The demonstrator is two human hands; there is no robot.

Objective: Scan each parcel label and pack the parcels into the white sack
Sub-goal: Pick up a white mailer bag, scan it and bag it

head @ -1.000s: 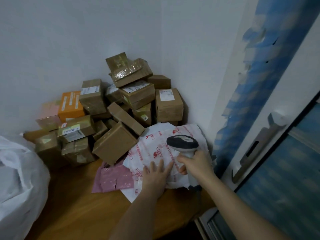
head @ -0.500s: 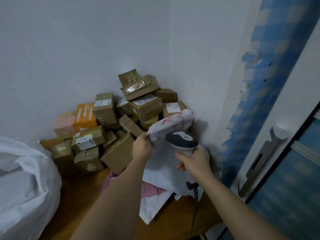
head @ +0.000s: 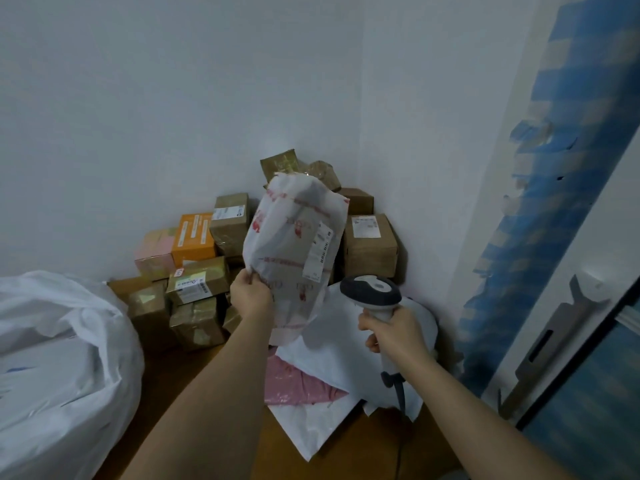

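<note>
2 hands busy | L hand (head: 250, 296) fingers pinch white poly parcel (head: 294, 251) upright, label (head: 320, 251) facing cam | R hand (head: 394, 332) grips scanner (head: 371, 292) just below-right of parcel | white sack (head: 62, 358) far L

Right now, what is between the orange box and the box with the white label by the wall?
In the head view, the lifted white mailer that the left hand holds hangs between the orange box and the labelled box.

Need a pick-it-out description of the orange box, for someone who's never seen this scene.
Start at the pile of cardboard parcels stacked in the room's corner, where the two white walls meet. On the pile's left side, behind a low taped brown box, sits the orange box. It is the only bright orange one; a pale pink box sits beside it.
</note>
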